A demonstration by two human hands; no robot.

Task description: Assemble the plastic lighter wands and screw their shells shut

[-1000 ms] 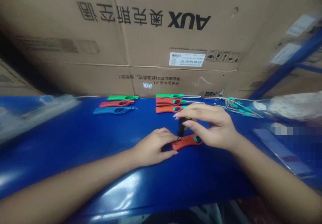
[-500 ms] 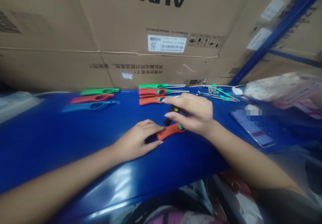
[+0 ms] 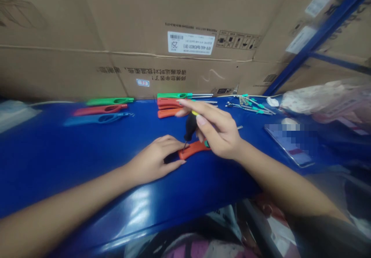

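An orange lighter body (image 3: 193, 149) lies on the blue table (image 3: 87, 153) in the middle of the view. My left hand (image 3: 153, 159) pinches its left end between thumb and fingers and holds it down. My right hand (image 3: 216, 130) grips a small black-handled screwdriver (image 3: 189, 128) from above, its tip set on the lighter's left end. The lighter's teal trigger end is partly hidden under my right hand.
Green, red and blue lighters (image 3: 100, 110) lie at the back left; green and orange ones (image 3: 171, 103) behind my hands. Thin teal-tipped metal rods (image 3: 252, 105) lie back right. A phone (image 3: 288, 144) lies at right beside a plastic bag (image 3: 327, 95). A large cardboard box (image 3: 145, 37) walls the back.
My right hand has risen and tilted the screwdriver more upright on the lighter. The view has shifted slightly; my left hand stays on the lighter.
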